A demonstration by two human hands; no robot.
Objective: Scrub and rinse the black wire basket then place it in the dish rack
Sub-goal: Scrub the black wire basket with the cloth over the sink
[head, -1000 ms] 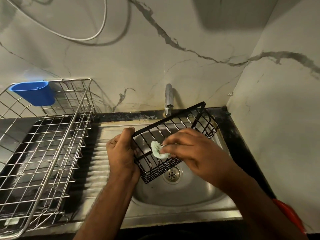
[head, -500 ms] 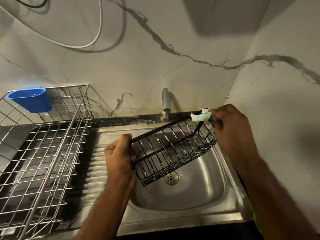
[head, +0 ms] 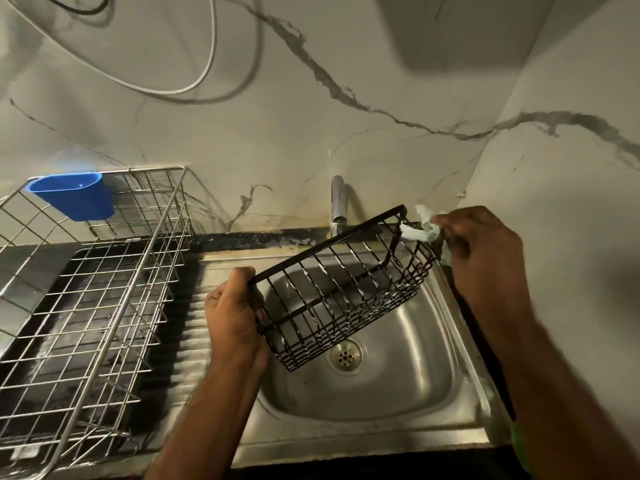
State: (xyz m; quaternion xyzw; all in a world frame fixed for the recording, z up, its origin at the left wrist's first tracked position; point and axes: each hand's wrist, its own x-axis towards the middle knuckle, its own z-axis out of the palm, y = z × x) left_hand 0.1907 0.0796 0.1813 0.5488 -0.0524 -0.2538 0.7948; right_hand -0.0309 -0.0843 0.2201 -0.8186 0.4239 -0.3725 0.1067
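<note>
The black wire basket [head: 341, 289] hangs tilted over the steel sink [head: 408, 386], its wires streaked with white suds. My left hand [head: 233, 311] grips its near left end, thumb over the top rim. My right hand [head: 485, 252] pinches a pale green scrub pad [head: 420, 232] against the basket's far right corner. The metal dish rack [head: 90, 282] stands on the counter to the left of the sink.
A blue plastic cup [head: 74, 195] hangs on the dish rack's back edge. The chrome tap [head: 337, 204] stands behind the basket, with no water seen running. The drain [head: 344, 356] lies below the basket. A marble wall closes the right side. A white cable [head: 207, 57] loops above.
My right hand carried the scrub pad from the inside middle of the basket out to its far right corner. The basket has tipped up on the right. My left hand kept its grip.
</note>
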